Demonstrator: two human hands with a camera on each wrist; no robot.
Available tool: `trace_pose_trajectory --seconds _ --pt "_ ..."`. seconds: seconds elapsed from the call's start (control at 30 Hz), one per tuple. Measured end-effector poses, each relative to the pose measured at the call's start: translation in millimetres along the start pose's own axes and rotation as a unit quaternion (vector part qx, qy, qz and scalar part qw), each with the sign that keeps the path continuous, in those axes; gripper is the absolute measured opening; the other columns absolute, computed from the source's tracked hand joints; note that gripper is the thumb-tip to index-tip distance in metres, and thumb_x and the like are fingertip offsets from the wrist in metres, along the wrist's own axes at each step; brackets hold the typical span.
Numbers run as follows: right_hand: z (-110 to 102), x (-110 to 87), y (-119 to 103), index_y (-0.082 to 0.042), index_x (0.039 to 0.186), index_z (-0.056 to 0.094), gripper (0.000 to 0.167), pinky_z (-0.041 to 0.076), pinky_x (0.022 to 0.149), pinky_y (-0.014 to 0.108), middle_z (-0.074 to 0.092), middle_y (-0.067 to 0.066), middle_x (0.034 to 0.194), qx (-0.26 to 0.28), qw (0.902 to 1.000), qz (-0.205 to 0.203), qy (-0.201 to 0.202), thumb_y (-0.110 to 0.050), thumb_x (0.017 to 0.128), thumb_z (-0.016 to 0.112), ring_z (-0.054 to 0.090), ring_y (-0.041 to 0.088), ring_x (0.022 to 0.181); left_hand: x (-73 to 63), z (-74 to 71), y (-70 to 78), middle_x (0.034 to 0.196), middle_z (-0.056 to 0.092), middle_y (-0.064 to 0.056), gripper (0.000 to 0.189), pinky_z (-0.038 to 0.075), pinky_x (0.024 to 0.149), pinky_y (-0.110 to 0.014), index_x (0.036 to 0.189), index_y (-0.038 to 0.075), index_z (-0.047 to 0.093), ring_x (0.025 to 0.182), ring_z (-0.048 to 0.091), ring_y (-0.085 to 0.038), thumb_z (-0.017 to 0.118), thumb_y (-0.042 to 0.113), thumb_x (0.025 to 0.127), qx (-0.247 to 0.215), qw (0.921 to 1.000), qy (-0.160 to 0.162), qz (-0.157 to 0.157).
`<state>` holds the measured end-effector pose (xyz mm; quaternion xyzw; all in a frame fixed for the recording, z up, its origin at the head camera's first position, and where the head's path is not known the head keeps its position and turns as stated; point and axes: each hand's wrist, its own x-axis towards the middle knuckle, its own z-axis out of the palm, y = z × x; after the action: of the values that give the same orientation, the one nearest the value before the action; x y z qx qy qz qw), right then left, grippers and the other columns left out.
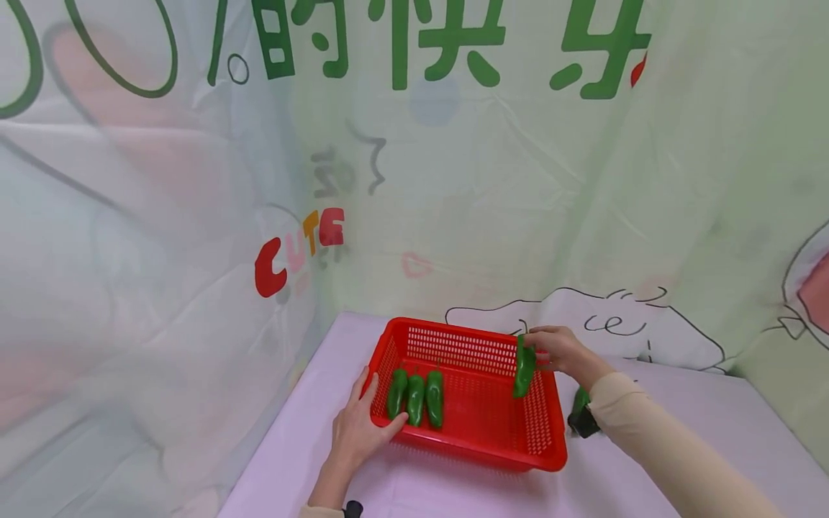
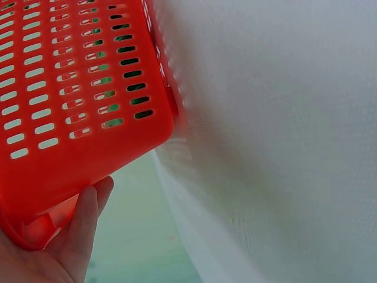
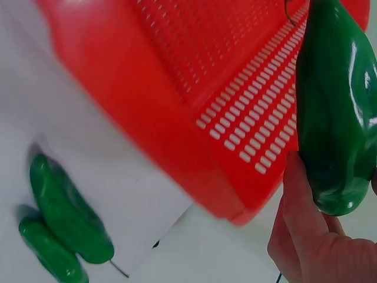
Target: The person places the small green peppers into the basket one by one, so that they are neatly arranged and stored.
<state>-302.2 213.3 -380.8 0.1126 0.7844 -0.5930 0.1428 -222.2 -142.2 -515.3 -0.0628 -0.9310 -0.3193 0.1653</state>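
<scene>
A red plastic basket [image 1: 479, 460] with slotted walls stands on the table. At its front left corner my left hand [image 1: 359, 424] grips the rim, thumb over the front edge; the left wrist view shows fingers [image 2: 88, 218] against the outside of the basket [image 2: 76, 159]. Three green peppers [image 1: 416, 399] lie side by side in the basket's left part. My right hand [image 1: 563, 349] pinches another green pepper [image 1: 524, 367] above the basket's right end. The right wrist view shows this held pepper [image 3: 336, 112] close up, with fingers on its lower end.
Two green peppers [image 3: 68, 215] lie on the table outside the basket; in the head view my right arm partly covers the pepper [image 1: 581, 398] there. Printed cloth walls [image 1: 453, 216] rise behind and left of the lilac-white tabletop [image 1: 699, 410].
</scene>
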Motion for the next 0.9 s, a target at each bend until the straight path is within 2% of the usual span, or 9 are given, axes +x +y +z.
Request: trace_pose_trajectory --seconds 0.2,0.37,0.53,0.9 --pt "26 6.0 -1 0.011 0.146 0.030 0.058 0.047 0.098 0.054 0.039 0.033 0.140 0.001 1.0000 -0.007 -0.005 -0.012 0.098 0.054 0.051 0.043 0.117 0.9 -0.7 2.9 0.156 0.034 -0.009 0.092 0.053 0.074 -0.042 0.148 0.004 0.045 0.091 0.063 -0.026 0.070 0.058 0.078 -0.004 1.0000 0.001 0.004" --pt "43 8.2 -3 0.012 0.143 0.034 0.056 0.050 0.095 0.051 0.044 0.031 0.133 -0.003 0.9995 -0.018 -0.026 -0.011 0.097 0.056 0.058 0.038 0.107 2.5 -0.1 2.5 0.156 0.034 -0.009 0.093 0.053 0.076 -0.044 0.147 0.004 0.045 0.091 0.064 -0.026 0.068 0.062 0.078 -0.007 0.9999 0.004 0.009" --pt "61 13.4 -1 0.013 0.142 0.034 0.056 0.048 0.096 0.054 0.043 0.030 0.133 0.006 0.9991 -0.016 -0.038 -0.009 0.095 0.057 0.056 0.039 0.109 3.2 0.7 -0.1 0.157 0.033 -0.007 0.094 0.053 0.075 -0.042 0.148 0.006 0.044 0.095 0.063 -0.025 0.066 0.064 0.078 -0.001 1.0000 0.004 0.008" --pt "97 27.1 8 0.012 0.139 0.043 0.051 0.049 0.093 0.058 0.049 0.030 0.131 0.004 0.9991 -0.015 -0.038 -0.006 0.094 0.058 0.061 0.038 0.106 2.0 -0.2 -1.6 0.156 0.034 -0.007 0.094 0.053 0.071 -0.038 0.148 0.006 0.045 0.087 0.062 -0.022 0.067 0.064 0.078 0.001 1.0000 0.004 0.004"
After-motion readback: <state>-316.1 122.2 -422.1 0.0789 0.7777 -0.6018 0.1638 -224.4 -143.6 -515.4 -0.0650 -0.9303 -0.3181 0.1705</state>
